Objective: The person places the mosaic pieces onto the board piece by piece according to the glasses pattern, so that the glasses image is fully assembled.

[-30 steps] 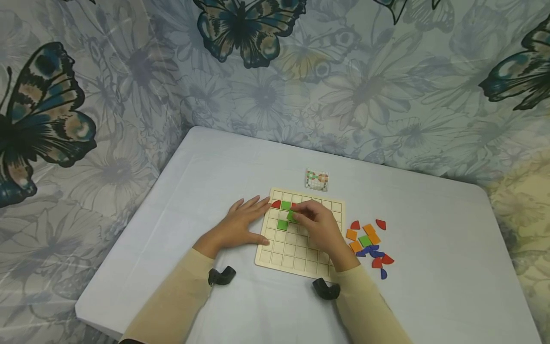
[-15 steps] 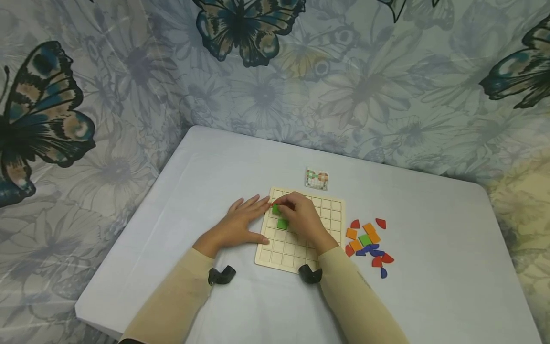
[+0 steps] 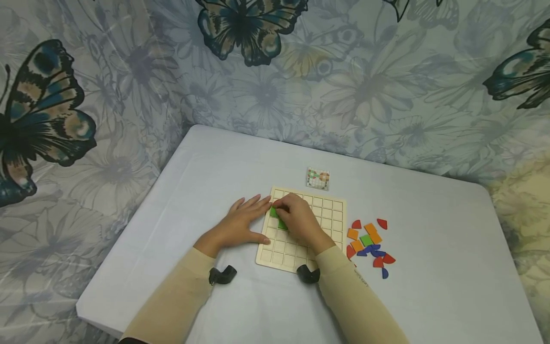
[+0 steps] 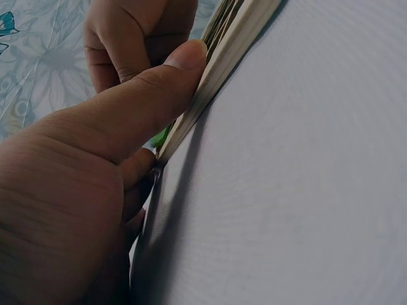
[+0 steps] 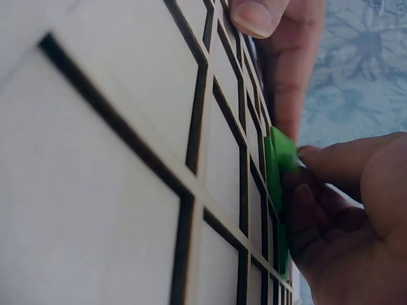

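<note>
A wooden grid board (image 3: 283, 258) lies on the white table. My left hand (image 3: 242, 224) lies flat beside it, fingers spread, with fingertips and thumb at its left edge. In the left wrist view, the thumb of the left hand (image 4: 127, 114) touches the board's side. My right hand (image 3: 298, 220) is over the board's upper left, pinching a green square tile (image 5: 285, 149) between thumb and fingers, close over the grid. Another green tile (image 3: 282, 225) sits in a cell just below. The right hand covers the upper cells and the pieces there.
Loose pieces lie right of the board: orange squares (image 3: 356, 245), a green square (image 3: 365, 240), red quarter circles (image 3: 388, 258) and blue pieces (image 3: 385, 273). A small pattern card (image 3: 318, 178) lies behind the board. A butterfly-print cloth (image 3: 266, 95) hangs behind the table.
My right hand has moved left across the board with the green tile, down to the left column of cells. The left hand has stayed at the board's edge.
</note>
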